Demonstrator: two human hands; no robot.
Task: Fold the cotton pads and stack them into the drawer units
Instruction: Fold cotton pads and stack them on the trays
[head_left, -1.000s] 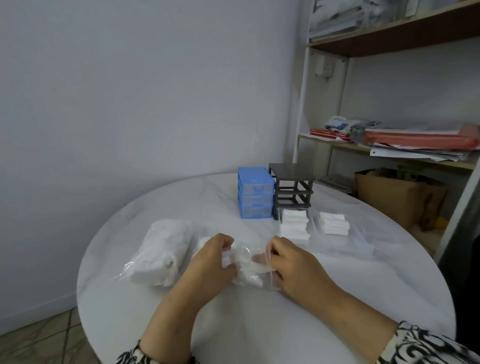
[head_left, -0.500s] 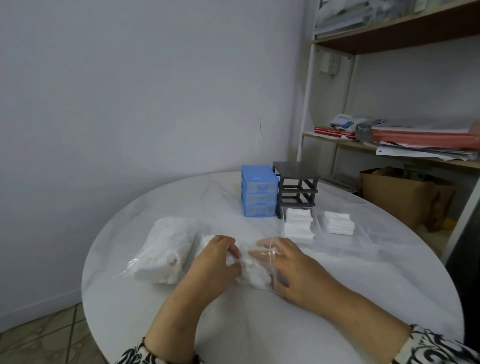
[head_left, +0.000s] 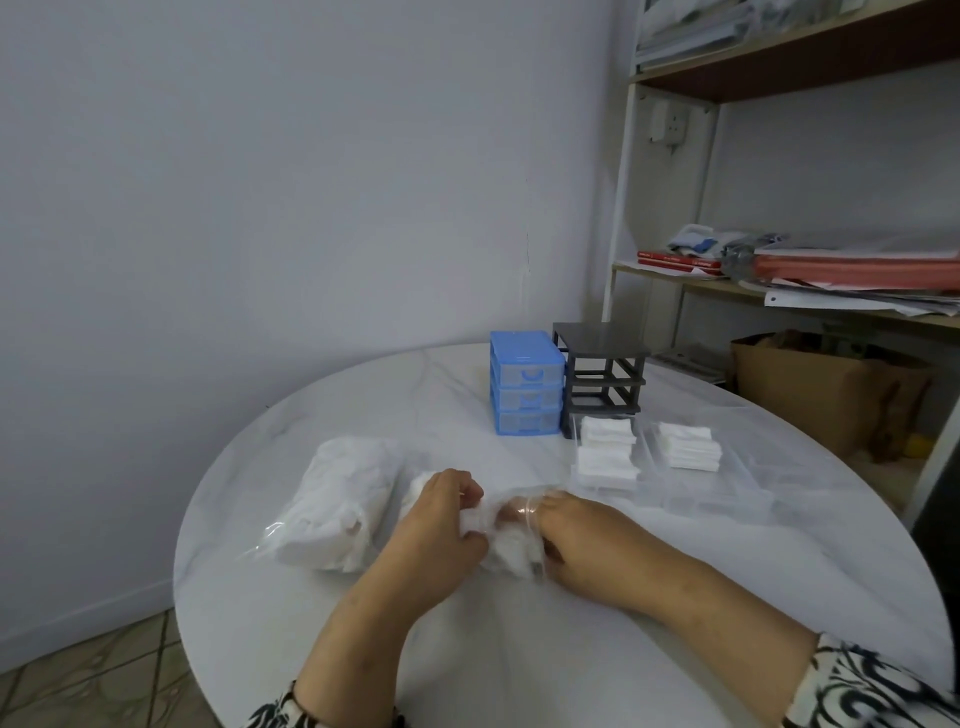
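A clear plastic bag of white cotton pads (head_left: 506, 545) lies on the near-centre of the round white table (head_left: 519, 649), between the two hands and in contact with both. The left hand (head_left: 441, 519) grips its left end, fingers curled over the plastic and the wadding beneath. The right hand (head_left: 587, 540) is at the bag's open mouth with its fingertips (head_left: 514, 512) pushed inside, seen through the film; whether they pinch a pad cannot be told. The pads inside look soft, white and bunched, not squared.

Just to the left, touching the left hand's far side, lies a second, fuller bag of cotton pads (head_left: 337, 504), on its side, its plastic creased and glinting at the near corner.

Beyond the hands, two clear drawer trays sit side by side on the table. The left tray (head_left: 602, 480) holds two stacks of folded pads (head_left: 607, 449), square-edged. The right tray (head_left: 727, 493) holds one neat stack (head_left: 688, 446) at its far end.

Behind these stand a blue drawer unit (head_left: 525, 384) with three drawers in place, and, just beside it to the right, a dark grey drawer frame (head_left: 602, 371) with its slots open.

A shelving rack (head_left: 779, 291) with papers and a cardboard box (head_left: 810, 384) stand at the right wall.
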